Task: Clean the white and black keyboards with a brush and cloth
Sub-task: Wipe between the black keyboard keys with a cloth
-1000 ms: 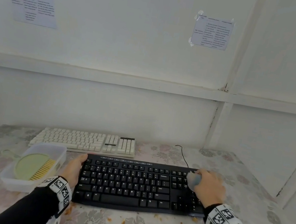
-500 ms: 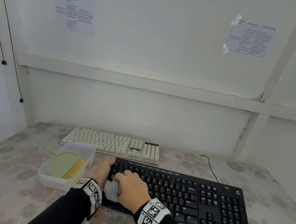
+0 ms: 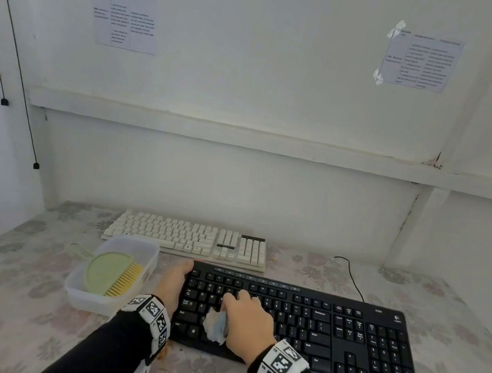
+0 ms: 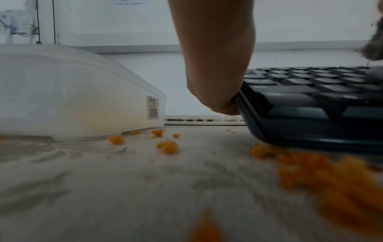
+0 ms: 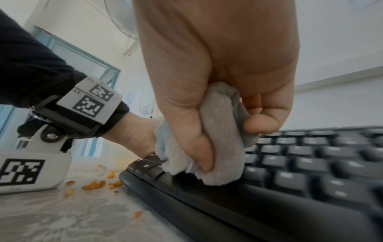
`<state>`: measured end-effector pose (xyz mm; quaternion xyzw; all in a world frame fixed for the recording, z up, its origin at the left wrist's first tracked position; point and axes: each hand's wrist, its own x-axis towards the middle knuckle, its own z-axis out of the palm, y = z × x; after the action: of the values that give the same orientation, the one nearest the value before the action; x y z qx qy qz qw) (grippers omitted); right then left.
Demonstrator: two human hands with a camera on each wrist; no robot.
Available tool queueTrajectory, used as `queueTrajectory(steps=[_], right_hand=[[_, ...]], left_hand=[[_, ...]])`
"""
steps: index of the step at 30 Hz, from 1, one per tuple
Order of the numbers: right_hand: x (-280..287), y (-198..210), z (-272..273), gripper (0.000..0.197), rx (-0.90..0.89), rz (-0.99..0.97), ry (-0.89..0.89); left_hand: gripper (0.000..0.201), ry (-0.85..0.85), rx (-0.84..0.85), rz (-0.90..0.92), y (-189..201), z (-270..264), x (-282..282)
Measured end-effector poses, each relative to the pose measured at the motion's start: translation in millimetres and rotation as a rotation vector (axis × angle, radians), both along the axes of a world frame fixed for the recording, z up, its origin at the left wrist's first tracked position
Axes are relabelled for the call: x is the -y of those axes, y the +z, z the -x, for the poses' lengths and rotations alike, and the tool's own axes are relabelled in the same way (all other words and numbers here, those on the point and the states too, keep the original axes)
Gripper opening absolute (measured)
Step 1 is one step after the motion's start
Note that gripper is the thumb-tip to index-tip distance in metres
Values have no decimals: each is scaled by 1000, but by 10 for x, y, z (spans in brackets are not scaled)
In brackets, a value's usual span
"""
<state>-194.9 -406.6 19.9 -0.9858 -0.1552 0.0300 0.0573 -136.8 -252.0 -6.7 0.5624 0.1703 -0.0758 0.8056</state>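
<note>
Cloth on the black keyboard

Head view: right hand [image 3: 249,322] bunches the cloth [image 3: 215,326] on the black keyboard [image 3: 306,328], at 6 o'clock of the white keyboard [image 3: 188,238]. Left wrist view: left hand [image 4: 215,65] grips its left edge; fingers hidden. Right wrist view: fingers [image 5: 261,122] curl round the cloth.

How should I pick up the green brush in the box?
Probably by the rounded green back of the brush, coming down from above. It lies flat in the open-topped plastic box, and the box's walls block a sideways reach. The yellow bristles point toward the black keyboard, so approach the smooth curved edge on the far side from them, fingers over the top.
</note>
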Motion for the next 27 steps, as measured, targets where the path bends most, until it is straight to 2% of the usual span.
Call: queueTrajectory(steps=[12, 18, 21, 24, 27], right_hand=[[1009, -15, 61, 17, 11, -60, -158], [1583, -33, 85, 21, 44, -113, -261], [1871, -53, 88, 31, 33, -145, -322], [2129, -65, 99, 41, 57, -133, -380], [2300, -34, 148, 40, 71, -105, -422]], left_hand=[[40, -26, -65, 9, 62, 54, 74], [36, 9, -73, 40, -100, -91, 2], [36, 17, -62, 28, -96, -90, 26], [35, 17, -57, 17, -104, -95, 31], [33, 32, -42, 9, -122, -116, 17]])
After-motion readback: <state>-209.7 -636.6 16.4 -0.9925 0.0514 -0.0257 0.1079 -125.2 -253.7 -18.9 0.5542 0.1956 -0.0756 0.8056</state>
